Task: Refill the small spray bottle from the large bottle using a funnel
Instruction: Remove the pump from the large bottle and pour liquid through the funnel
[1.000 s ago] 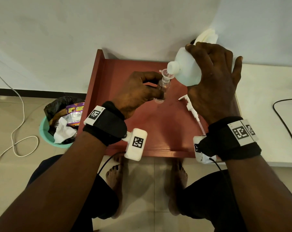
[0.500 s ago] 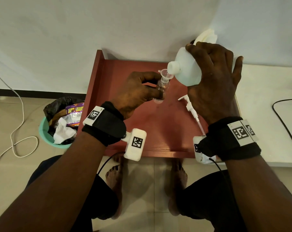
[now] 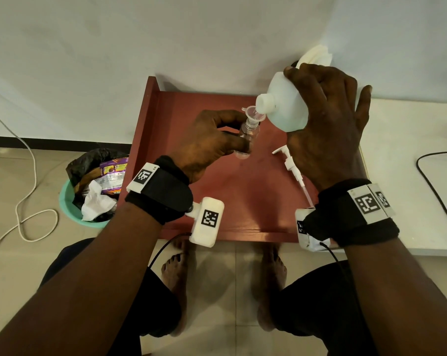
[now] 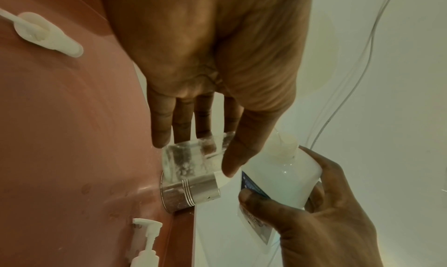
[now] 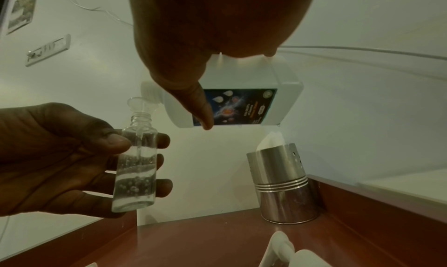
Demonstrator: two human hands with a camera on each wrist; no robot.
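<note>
My left hand (image 3: pixel 212 140) grips a small clear bottle (image 3: pixel 246 136) upright above the red tray (image 3: pixel 243 196); the same small bottle (image 5: pixel 135 167) looks about two-thirds full, with a thin stream falling inside. A little clear funnel (image 3: pixel 253 114) sits in its neck, also seen as the funnel (image 5: pixel 140 103) in the right wrist view. My right hand (image 3: pixel 325 129) holds the large white bottle (image 3: pixel 284 106) tipped, its open mouth over the funnel rim. The large bottle (image 5: pixel 241 102) carries a dark label. In the left wrist view the small bottle (image 4: pixel 193 158) lies between thumb and fingers.
A white pump head (image 3: pixel 291 165) with its tube lies on the tray under my right hand. A steel canister (image 5: pixel 283 185) with white tissue stands at the tray's back right corner. A green bin (image 3: pixel 89 191) with rubbish is on the floor at left. A white table (image 3: pixel 409 155) adjoins on the right.
Both hands have stayed nearly still with the large bottle held tilted over the funnel; only a slight shift shows.
</note>
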